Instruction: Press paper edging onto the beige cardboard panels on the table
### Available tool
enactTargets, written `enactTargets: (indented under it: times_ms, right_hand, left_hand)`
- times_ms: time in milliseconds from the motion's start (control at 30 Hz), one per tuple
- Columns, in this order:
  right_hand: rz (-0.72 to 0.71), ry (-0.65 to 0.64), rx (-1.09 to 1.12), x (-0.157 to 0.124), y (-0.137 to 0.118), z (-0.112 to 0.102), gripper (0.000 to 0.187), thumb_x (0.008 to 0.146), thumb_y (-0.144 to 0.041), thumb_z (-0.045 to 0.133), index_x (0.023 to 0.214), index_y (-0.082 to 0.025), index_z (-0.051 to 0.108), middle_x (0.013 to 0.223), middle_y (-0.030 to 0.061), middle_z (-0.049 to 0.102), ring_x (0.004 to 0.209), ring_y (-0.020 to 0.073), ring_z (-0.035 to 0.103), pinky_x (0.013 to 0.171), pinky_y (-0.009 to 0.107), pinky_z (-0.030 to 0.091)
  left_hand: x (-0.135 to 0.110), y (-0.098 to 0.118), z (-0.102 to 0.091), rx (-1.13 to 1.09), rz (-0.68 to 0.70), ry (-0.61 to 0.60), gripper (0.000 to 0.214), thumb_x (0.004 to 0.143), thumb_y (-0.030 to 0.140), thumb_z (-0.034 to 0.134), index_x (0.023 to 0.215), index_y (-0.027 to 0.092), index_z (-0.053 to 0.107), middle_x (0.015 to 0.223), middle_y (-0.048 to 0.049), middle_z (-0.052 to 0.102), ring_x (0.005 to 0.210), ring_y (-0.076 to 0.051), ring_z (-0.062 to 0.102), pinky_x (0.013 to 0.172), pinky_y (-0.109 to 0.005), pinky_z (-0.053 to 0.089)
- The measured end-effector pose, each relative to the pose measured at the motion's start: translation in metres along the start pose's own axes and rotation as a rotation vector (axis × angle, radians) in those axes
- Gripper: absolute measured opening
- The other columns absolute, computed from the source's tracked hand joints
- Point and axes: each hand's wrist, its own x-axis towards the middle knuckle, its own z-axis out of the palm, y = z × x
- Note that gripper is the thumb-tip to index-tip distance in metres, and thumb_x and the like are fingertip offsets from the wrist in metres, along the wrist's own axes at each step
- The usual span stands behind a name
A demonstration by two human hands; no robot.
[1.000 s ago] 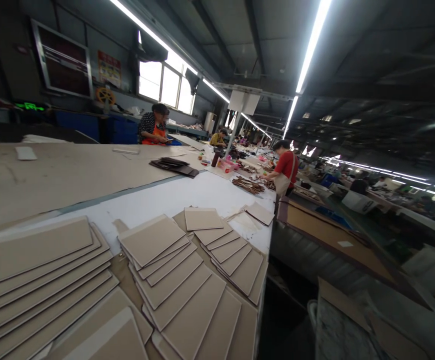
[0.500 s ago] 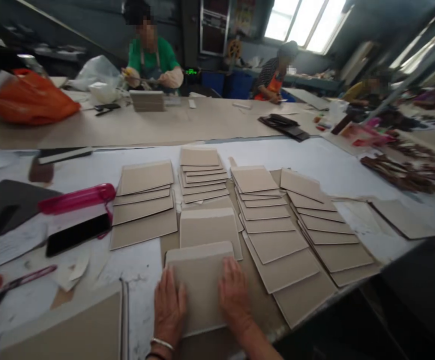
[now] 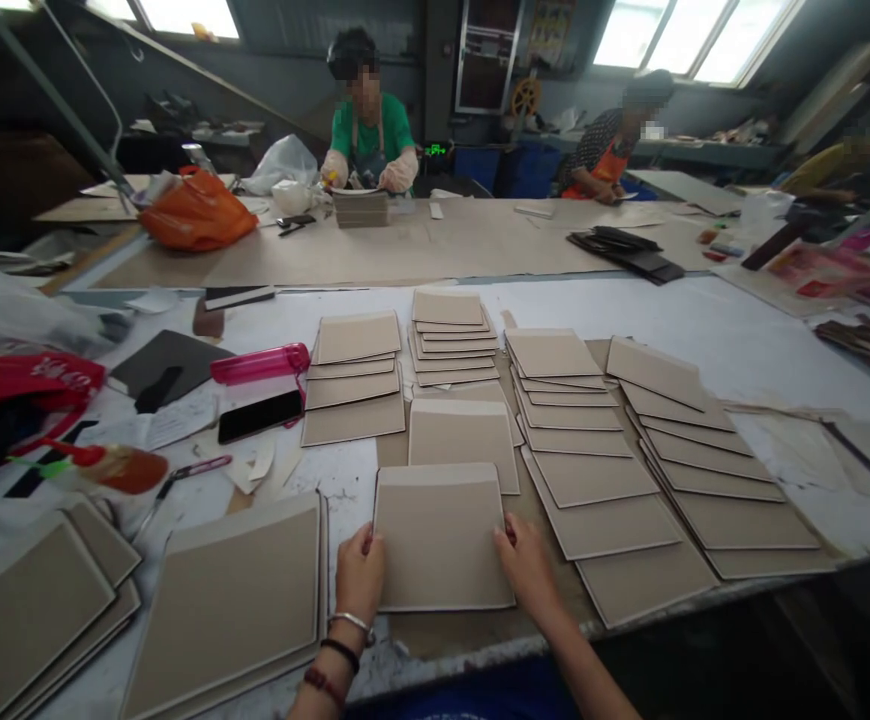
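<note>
A beige flat panel (image 3: 441, 540) with a paler strip along its far edge lies in front of me, held by its two sides. My left hand (image 3: 361, 572) is closed on its left edge, thumb on top. My right hand (image 3: 523, 562) pinches the right edge with curled fingers. Just beyond, another beige panel (image 3: 462, 435) lies partly under the held one. Overlapping rows of like panels spread out behind and to the right, such as the right-hand row (image 3: 731, 500). Larger panels (image 3: 236, 575) are stacked left of my left hand.
Left on the white-covered table are a black phone (image 3: 260, 416), a pink case (image 3: 261, 364), a glue bottle (image 3: 124, 467) and a pen-like tool (image 3: 193, 467). Across the far table, a person in green (image 3: 375, 130) works behind a stack of panels (image 3: 361, 208). An orange bag (image 3: 196, 210) stands nearby.
My hands went from lying flat on the panel to gripping its side edges. The view has swung left, showing more of the table's left side.
</note>
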Motion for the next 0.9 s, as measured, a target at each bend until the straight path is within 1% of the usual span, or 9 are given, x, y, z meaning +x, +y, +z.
enactTargets:
  times_ms: [133, 233, 367, 433, 500, 600, 667, 800, 900]
  right_hand:
    - [-0.087, 0.102, -0.014, -0.011, -0.009, 0.0, 0.034, 0.084, -0.024, 0.037, 0.106, -0.008, 0.056, 0.096, 0.0162, 0.058, 0.094, 0.0254, 0.054, 0.086, 0.035, 0.042]
    - [-0.166, 0.205, 0.021, -0.016, -0.017, -0.002, 0.034, 0.083, -0.027, 0.038, 0.107, -0.01, 0.055, 0.099, 0.0159, 0.056, 0.097, 0.0266, 0.051, 0.089, 0.038, 0.04]
    - [-0.152, 0.263, 0.158, -0.015, -0.02, -0.004, 0.032, 0.079, -0.034, 0.041, 0.1, -0.014, 0.055, 0.097, 0.0152, 0.058, 0.096, 0.0289, 0.051, 0.087, 0.044, 0.04]
    - [-0.066, 0.221, 0.312, -0.013, -0.016, -0.005, 0.032, 0.075, -0.037, 0.044, 0.098, -0.016, 0.054, 0.095, 0.0139, 0.059, 0.093, 0.0288, 0.054, 0.086, 0.045, 0.042]
    - [0.085, 0.127, 0.547, -0.013, -0.009, -0.006, 0.034, 0.07, -0.04, 0.05, 0.096, -0.018, 0.051, 0.093, 0.0117, 0.061, 0.089, 0.0272, 0.058, 0.083, 0.042, 0.045]
    - [0.353, -0.054, 0.907, -0.015, 0.005, -0.014, 0.045, 0.062, -0.043, 0.062, 0.098, -0.02, 0.046, 0.086, 0.0069, 0.065, 0.082, 0.0253, 0.062, 0.076, 0.039, 0.049]
    - [0.477, -0.136, 1.058, -0.016, 0.013, -0.024, 0.054, 0.056, -0.043, 0.069, 0.1, -0.02, 0.045, 0.081, 0.0042, 0.066, 0.079, 0.0248, 0.063, 0.071, 0.038, 0.051]
    - [0.598, -0.131, 1.153, -0.009, 0.023, -0.047, 0.06, 0.048, -0.039, 0.078, 0.097, -0.02, 0.049, 0.077, 0.0021, 0.067, 0.077, 0.0245, 0.064, 0.068, 0.036, 0.052]
    - [0.637, -0.056, 1.182, 0.011, 0.03, -0.06, 0.056, 0.046, -0.034, 0.078, 0.094, -0.021, 0.052, 0.072, 0.0007, 0.068, 0.075, 0.0239, 0.064, 0.066, 0.035, 0.053]
  left_hand:
    - [-0.011, -0.002, -0.001, -0.03, -0.024, 0.014, 0.045, 0.073, 0.037, 0.043, 0.106, 0.01, 0.058, 0.091, -0.0116, 0.064, 0.088, -0.023, 0.06, 0.085, -0.037, 0.046]
    - [-0.013, -0.003, -0.004, -0.12, -0.098, 0.033, 0.051, 0.071, 0.037, 0.047, 0.113, 0.009, 0.053, 0.093, -0.0118, 0.062, 0.083, -0.022, 0.061, 0.084, -0.038, 0.047]
    - [-0.014, 0.0, -0.009, -0.233, -0.182, 0.034, 0.052, 0.069, 0.036, 0.051, 0.114, 0.01, 0.052, 0.097, -0.0118, 0.06, 0.086, -0.021, 0.06, 0.086, -0.035, 0.047]
    - [-0.019, 0.003, -0.01, -0.235, -0.179, 0.021, 0.053, 0.069, 0.035, 0.049, 0.115, 0.009, 0.051, 0.101, -0.0129, 0.059, 0.09, -0.021, 0.06, 0.088, -0.035, 0.046]
    - [-0.029, 0.006, -0.008, -0.222, -0.146, 0.005, 0.054, 0.069, 0.035, 0.047, 0.115, 0.009, 0.05, 0.103, -0.0142, 0.057, 0.093, -0.022, 0.058, 0.09, -0.037, 0.044]
    - [-0.046, 0.012, -0.002, -0.226, -0.058, 0.0, 0.053, 0.067, 0.036, 0.048, 0.113, 0.011, 0.051, 0.105, -0.0148, 0.055, 0.097, -0.024, 0.056, 0.091, -0.041, 0.043]
    - [-0.053, 0.014, 0.0, -0.266, -0.064, -0.018, 0.056, 0.067, 0.039, 0.049, 0.116, 0.012, 0.049, 0.107, -0.0145, 0.054, 0.094, -0.024, 0.056, 0.087, -0.041, 0.046]
    - [-0.048, 0.011, -0.001, -0.284, -0.155, -0.011, 0.059, 0.071, 0.046, 0.046, 0.118, 0.011, 0.045, 0.106, -0.0144, 0.053, 0.091, -0.023, 0.057, 0.084, -0.039, 0.047]
    - [-0.035, 0.006, -0.001, -0.114, -0.129, 0.053, 0.053, 0.072, 0.039, 0.046, 0.115, 0.008, 0.047, 0.108, -0.0162, 0.051, 0.096, -0.025, 0.054, 0.09, -0.042, 0.043]
